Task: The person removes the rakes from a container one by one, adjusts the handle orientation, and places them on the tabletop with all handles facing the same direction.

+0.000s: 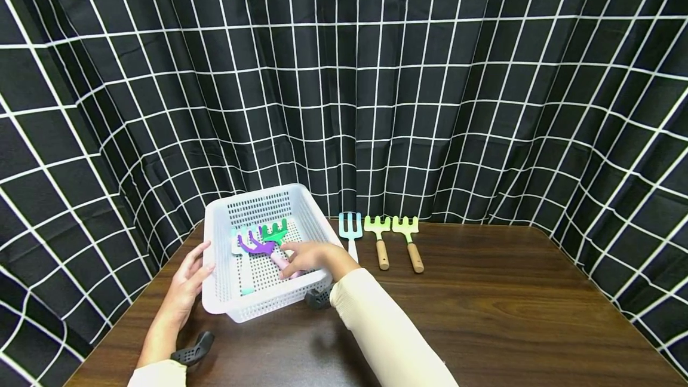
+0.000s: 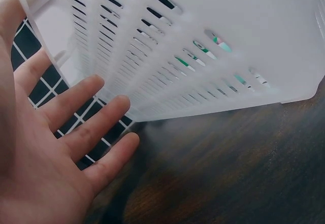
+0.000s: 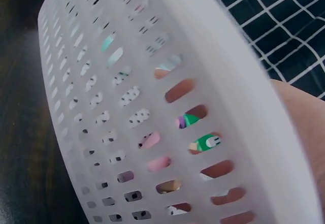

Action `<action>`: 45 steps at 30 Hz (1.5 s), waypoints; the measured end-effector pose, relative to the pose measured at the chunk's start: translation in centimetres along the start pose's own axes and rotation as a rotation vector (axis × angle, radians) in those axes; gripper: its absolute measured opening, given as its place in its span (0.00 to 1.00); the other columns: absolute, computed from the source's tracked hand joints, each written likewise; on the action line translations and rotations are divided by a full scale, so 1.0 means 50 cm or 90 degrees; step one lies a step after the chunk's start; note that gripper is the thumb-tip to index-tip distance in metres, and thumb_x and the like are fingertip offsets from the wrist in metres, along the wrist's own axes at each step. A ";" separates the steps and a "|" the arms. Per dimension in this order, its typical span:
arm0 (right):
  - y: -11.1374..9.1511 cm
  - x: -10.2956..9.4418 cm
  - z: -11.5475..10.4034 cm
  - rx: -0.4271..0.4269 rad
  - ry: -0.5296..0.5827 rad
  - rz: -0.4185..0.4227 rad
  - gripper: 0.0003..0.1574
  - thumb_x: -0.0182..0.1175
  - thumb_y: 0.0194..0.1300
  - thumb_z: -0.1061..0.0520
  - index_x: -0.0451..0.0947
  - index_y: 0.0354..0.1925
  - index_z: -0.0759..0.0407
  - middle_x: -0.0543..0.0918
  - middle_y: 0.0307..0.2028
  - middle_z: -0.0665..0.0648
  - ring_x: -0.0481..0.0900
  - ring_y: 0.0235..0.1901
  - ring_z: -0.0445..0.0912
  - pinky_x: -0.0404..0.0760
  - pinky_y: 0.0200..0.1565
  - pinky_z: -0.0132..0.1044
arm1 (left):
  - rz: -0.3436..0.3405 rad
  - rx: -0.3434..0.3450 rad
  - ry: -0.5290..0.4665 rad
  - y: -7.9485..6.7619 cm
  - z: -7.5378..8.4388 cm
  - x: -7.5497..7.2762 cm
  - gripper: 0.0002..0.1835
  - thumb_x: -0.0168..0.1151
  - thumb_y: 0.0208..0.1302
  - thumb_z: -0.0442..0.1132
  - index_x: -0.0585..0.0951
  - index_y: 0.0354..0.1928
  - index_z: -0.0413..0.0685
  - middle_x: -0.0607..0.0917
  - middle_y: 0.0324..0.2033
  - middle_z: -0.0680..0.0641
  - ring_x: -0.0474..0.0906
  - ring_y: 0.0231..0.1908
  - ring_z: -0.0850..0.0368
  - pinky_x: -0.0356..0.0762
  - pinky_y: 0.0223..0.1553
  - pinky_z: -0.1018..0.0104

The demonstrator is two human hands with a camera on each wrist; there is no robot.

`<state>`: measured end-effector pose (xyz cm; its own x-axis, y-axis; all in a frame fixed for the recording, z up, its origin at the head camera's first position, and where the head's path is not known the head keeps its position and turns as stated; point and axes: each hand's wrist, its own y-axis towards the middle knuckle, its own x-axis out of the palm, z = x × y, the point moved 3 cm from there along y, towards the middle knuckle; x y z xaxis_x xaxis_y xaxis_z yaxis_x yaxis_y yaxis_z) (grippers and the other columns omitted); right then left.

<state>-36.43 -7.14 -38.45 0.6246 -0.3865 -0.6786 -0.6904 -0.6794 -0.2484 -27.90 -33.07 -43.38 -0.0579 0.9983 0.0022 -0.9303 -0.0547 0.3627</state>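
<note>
A white perforated basket (image 1: 258, 194) stands on the left of a dark wooden table (image 1: 510, 303). A purple rake (image 1: 258, 246) with a pink handle lies inside it, along with a green rake (image 1: 275, 232) and a pale teal tool (image 1: 246, 276). My right hand (image 1: 309, 257) reaches over the basket's near right wall and grips the pink handle. My left hand (image 1: 190, 273) is by the basket's left wall, fingers straight and spread. In the left wrist view that hand (image 2: 61, 148) is just short of the basket wall (image 2: 203, 41). In the right wrist view the pink handle (image 3: 157, 163) and green rake (image 3: 205, 142) show through the holes.
Right of the basket, a blue fork (image 1: 350, 226) and two light-green rakes with wooden handles (image 1: 378, 226) (image 1: 405, 227) lie in a row near the table's back edge. A black-and-white grid curtain (image 1: 430, 76) hangs close behind and around the table.
</note>
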 end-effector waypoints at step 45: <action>-0.006 -0.044 -0.022 -0.122 -0.062 0.358 0.24 0.60 0.55 0.73 0.81 0.51 0.59 0.84 0.39 0.54 0.78 0.34 0.42 0.73 0.39 0.33 | -0.001 -0.002 0.001 -0.002 0.005 0.001 0.28 0.49 0.74 0.32 0.55 0.72 0.40 0.80 0.51 0.57 0.81 0.44 0.63 0.76 0.41 0.71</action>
<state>-37.18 -6.75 -36.14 0.1404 -0.6666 -0.7321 -0.8213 -0.4913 0.2899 -27.71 -33.00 -43.21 -0.0575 0.9983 0.0006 -0.9313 -0.0539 0.3603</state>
